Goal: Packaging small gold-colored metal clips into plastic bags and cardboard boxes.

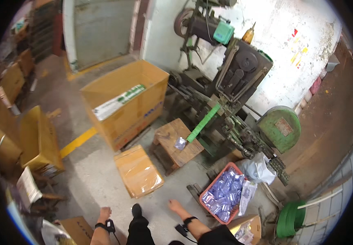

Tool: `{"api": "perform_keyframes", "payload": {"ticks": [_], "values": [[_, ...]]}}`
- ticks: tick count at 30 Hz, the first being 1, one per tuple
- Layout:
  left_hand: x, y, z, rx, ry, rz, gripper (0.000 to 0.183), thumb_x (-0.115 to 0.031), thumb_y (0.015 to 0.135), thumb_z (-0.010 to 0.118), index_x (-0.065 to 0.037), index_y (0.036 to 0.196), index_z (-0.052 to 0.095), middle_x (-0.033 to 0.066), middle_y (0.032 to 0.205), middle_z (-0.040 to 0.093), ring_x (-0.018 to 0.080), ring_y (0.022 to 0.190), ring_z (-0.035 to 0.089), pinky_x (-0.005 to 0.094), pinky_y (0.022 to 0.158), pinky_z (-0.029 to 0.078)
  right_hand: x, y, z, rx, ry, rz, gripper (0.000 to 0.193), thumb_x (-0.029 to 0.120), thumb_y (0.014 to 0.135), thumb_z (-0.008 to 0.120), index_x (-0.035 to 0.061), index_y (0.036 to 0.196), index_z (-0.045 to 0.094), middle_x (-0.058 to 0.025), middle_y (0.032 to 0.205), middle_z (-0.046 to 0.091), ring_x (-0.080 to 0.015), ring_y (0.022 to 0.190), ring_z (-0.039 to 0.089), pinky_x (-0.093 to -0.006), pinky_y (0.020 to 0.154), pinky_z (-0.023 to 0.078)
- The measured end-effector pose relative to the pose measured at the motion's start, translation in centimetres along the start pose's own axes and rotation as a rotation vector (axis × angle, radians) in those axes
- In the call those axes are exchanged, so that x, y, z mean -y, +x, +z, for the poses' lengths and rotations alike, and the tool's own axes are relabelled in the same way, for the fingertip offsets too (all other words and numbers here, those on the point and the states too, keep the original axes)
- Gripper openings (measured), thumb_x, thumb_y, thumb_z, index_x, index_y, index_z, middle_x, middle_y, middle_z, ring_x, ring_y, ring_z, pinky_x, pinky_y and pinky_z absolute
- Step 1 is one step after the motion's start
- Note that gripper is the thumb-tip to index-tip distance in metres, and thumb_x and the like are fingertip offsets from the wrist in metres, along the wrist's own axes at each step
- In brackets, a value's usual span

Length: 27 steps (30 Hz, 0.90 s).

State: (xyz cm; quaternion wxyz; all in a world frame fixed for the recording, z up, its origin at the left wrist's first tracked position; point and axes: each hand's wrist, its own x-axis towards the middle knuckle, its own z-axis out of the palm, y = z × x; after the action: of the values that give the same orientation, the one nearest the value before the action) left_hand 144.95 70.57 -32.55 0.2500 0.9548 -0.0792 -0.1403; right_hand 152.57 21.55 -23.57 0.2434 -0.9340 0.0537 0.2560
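My left hand [105, 213] hangs low over the floor, its fingers curled in, with nothing visible in it. My right hand [176, 206] is also low, nearest to the red plastic basket [228, 165] on its right; its fingers are too small to make out. Neither hand touches anything I can see. Clear bluish plastic pieces [224, 192] fill that basket. A taped cardboard box [137, 169] lies ahead of my hands. Beyond it stands a wooden stool [172, 136] with one clear plastic piece [180, 143] on it, at the lower end of a green strip [204, 122].
A dark machine [241, 65] with a green rounded guard [280, 128] stands against the wall. A tall open carton [123, 118] is left of the stool. More cartons [42, 139] line the left. A white bag [260, 168] and green tub [289, 218] are at right.
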Motion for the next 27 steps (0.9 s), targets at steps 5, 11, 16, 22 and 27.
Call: {"api": "perform_keyframes", "payload": {"ticks": [5, 11, 16, 22, 27], "values": [[-5.2, 20.3, -1.7, 0.064, -1.038, -0.898, 0.037, -0.045, 0.089, 0.051, -0.009, 0.094, 0.058, 0.0014, 0.075, 0.059, 0.0215, 0.068, 0.058, 0.0398, 0.062, 0.047, 12.5, 11.5, -7.2, -0.367, 0.25, 0.158, 0.044, 0.026, 0.087, 0.049, 0.001, 0.124, 0.051, -0.0216, 0.119, 0.057, -0.0366, 0.115, 0.05, -0.0414, 0.099, 0.038], [-13.1, 26.4, -5.3, -0.192, -1.648, -0.761, 0.063, -0.056, 0.086, 0.052, -0.003, 0.121, 0.052, 0.0095, 0.113, 0.058, 0.0238, 0.101, 0.054, 0.0347, 0.088, 0.043, 12.0, 18.6, -3.6, -0.097, 0.707, 0.289, 0.048, 0.036, 0.089, 0.052, 0.0003, 0.122, 0.054, -0.0197, 0.116, 0.06, -0.0311, 0.109, 0.057, -0.0372, 0.094, 0.042], [-12.9, 23.8, -9.0, -0.281, -1.76, -0.796, 0.066, -0.054, 0.087, 0.053, -0.004, 0.128, 0.047, 0.0094, 0.124, 0.053, 0.0246, 0.113, 0.049, 0.0347, 0.099, 0.037, 16.0, 18.2, -2.6, -0.069, 0.861, 0.258, 0.048, 0.034, 0.086, 0.06, 0.0011, 0.121, 0.056, -0.0135, 0.106, 0.065, -0.0186, 0.094, 0.061, -0.0321, 0.083, 0.046], [-2.2, 18.2, -7.2, -0.313, -1.696, -1.074, 0.058, -0.054, 0.086, 0.054, -0.01, 0.122, 0.056, 0.0053, 0.117, 0.057, 0.0203, 0.106, 0.052, 0.0315, 0.09, 0.042, 21.3, 18.4, 3.6, -0.002, 0.806, 0.12, 0.027, 0.024, 0.079, 0.063, 0.0058, 0.098, 0.067, -0.0097, 0.083, 0.067, -0.0158, 0.077, 0.06, -0.033, 0.071, 0.047], [6.5, 11.4, -3.8, -0.243, -0.457, -1.315, 0.071, -0.057, 0.084, 0.055, 0.01, 0.108, 0.057, 0.0288, 0.105, 0.058, 0.0388, 0.099, 0.058, 0.046, 0.082, 0.048, 23.6, 17.5, 5.7, 0.384, 0.624, 0.038, 0.022, 0.018, 0.077, 0.06, 0.005, 0.094, 0.066, -0.0103, 0.082, 0.066, -0.0169, 0.078, 0.06, -0.0325, 0.07, 0.047]]}}
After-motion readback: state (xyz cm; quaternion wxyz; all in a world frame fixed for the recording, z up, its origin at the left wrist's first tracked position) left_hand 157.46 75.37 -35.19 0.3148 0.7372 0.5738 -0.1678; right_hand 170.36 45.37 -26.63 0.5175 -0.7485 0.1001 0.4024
